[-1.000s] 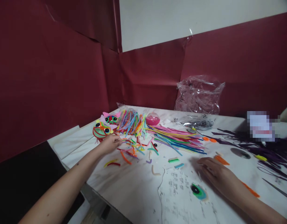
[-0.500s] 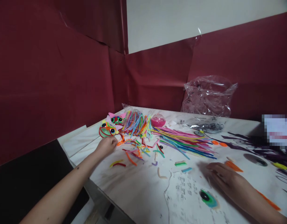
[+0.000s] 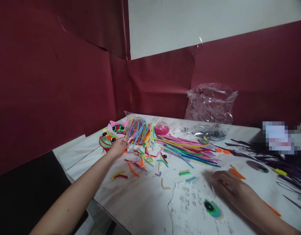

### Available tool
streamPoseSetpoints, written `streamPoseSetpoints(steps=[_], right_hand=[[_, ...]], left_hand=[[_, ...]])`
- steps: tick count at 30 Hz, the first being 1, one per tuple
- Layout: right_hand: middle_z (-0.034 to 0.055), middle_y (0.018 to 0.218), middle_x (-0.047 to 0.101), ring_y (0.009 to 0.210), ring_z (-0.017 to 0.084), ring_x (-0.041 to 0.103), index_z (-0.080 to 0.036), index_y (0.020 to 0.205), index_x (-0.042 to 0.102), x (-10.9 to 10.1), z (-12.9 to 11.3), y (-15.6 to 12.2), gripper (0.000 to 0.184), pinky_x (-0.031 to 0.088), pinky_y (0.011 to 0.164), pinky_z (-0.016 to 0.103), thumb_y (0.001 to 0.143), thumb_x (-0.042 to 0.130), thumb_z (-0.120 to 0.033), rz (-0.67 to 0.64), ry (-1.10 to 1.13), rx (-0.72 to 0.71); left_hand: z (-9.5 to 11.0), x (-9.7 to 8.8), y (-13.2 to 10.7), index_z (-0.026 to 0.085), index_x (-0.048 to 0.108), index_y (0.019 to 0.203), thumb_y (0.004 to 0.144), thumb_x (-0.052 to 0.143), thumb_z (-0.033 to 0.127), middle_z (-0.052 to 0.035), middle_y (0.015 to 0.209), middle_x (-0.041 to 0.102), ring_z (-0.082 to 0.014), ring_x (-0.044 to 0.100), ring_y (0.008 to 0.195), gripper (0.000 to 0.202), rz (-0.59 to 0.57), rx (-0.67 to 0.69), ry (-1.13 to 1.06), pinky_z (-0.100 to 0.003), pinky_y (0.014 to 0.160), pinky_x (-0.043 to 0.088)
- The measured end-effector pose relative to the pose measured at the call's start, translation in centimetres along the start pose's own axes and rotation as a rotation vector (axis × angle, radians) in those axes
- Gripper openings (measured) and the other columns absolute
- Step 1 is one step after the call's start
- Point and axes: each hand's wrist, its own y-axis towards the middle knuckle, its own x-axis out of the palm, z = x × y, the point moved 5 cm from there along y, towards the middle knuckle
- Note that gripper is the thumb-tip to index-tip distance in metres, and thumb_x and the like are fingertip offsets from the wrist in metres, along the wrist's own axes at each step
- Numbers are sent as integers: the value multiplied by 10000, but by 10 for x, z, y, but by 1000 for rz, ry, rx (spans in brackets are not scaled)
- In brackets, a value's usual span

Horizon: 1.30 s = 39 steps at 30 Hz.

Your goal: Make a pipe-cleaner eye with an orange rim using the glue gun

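My left hand [image 3: 120, 146] is closed, with its fingertips bent in beside a colourful face-shaped craft piece [image 3: 106, 142] that has black eyes. Whether it pinches anything is hidden. Just beyond it lies a bundle of bright pipe cleaners [image 3: 139, 132], with short cut pipe cleaner pieces [image 3: 140, 160] scattered to its right. My right hand [image 3: 230, 186] hovers low over or rests on the table, fingers curled together; what they hold, if anything, I cannot make out. Beside it, a green and blue eye shape [image 3: 213, 209] with a black pupil lies on a handwritten sheet [image 3: 187, 209].
A second face piece [image 3: 118, 128] with pink ears lies at the back left. Long pipe cleaners [image 3: 191, 150] fan across the middle, near a pink domed container [image 3: 162, 128]. A clear plastic bag [image 3: 210, 102] stands behind. Dark purple strips [image 3: 292, 169] cover the right side.
My left hand has moved right, away from the nearer face piece and towards the pipe cleaner bundle. The view has turned slightly right. My right hand stays nearly in place.
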Motion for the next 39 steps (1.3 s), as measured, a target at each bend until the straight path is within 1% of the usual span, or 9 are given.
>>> streamPoseSetpoints(steps=[4, 8, 12, 15, 20, 26, 31, 36, 39], right_hand=[[75, 853, 721, 753, 230, 676, -227, 841, 649, -15, -23, 7, 244, 547, 649, 310, 851, 459, -378, 48, 117, 81], [61, 834, 709, 767, 199, 659, -215, 839, 663, -41, -81, 15, 260, 527, 670, 282, 876, 443, -348, 45, 319, 43], [47, 849, 705, 745, 170, 634, -198, 860, 670, -48, -116, 14, 211, 497, 631, 254, 856, 489, -306, -104, 466, 81], [22, 710, 674, 650, 143, 593, -173, 758, 650, -47, -109, -1, 176, 469, 598, 236, 833, 517, -260, -185, 520, 189], [4, 662, 657, 614, 125, 577, -160, 730, 644, -46, -78, -26, 141, 453, 568, 213, 804, 553, -237, -178, 548, 293], [12, 651, 638, 581, 135, 558, -177, 675, 621, -35, -49, -31, 179, 421, 538, 222, 751, 504, -66, -54, 162, 279], [35, 714, 664, 704, 172, 602, -180, 659, 625, -16, -42, -29, 214, 462, 661, 257, 744, 512, -19, -76, 175, 248], [43, 776, 669, 789, 188, 598, -184, 733, 631, -11, -45, -27, 242, 472, 715, 280, 756, 494, 14, -96, 188, 180], [44, 761, 648, 748, 180, 589, -178, 746, 614, -11, -45, -28, 239, 474, 683, 279, 779, 476, 15, -91, 208, 138]], left_hand=[[48, -5, -25, 131, 581, 824, 894, 463, 196, 6, 684, 597, -123, 576, 617, 152, -6, 169, -132, -230, 579, 469], [122, 24, -68, 173, 591, 737, 819, 549, 252, 14, 668, 589, -138, 541, 625, 121, -97, 438, -196, -242, 596, 422], [195, 56, -119, 168, 556, 757, 918, 402, 153, -30, 691, 579, -161, 501, 653, 223, -1, 1118, -72, -287, 623, 390], [223, 75, -138, 160, 525, 762, 928, 340, 86, -33, 652, 540, -162, 437, 591, 259, 70, 1358, -44, -292, 558, 358], [243, 105, -140, 163, 532, 790, 939, 310, 92, -36, 672, 550, -166, 460, 613, 276, 18, 1382, -72, -299, 579, 386], [223, 138, -109, 186, 565, 786, 886, 465, 172, -37, 779, 613, -183, 581, 773, 142, -259, 886, -32, -279, 677, 444], [204, 151, -103, 188, 594, 823, 823, 504, 118, -23, 812, 615, -173, 606, 761, 114, -387, 731, 2, -258, 667, 455], [202, 162, -113, 210, 568, 1095, 821, 467, 96, -61, 1038, 623, -209, 588, 958, 313, -367, 776, -96, -318, 825, 470], [205, 165, -119, 211, 580, 1072, 845, 424, 98, -67, 1019, 620, -213, 576, 946, 297, -361, 866, -171, -338, 834, 467]])
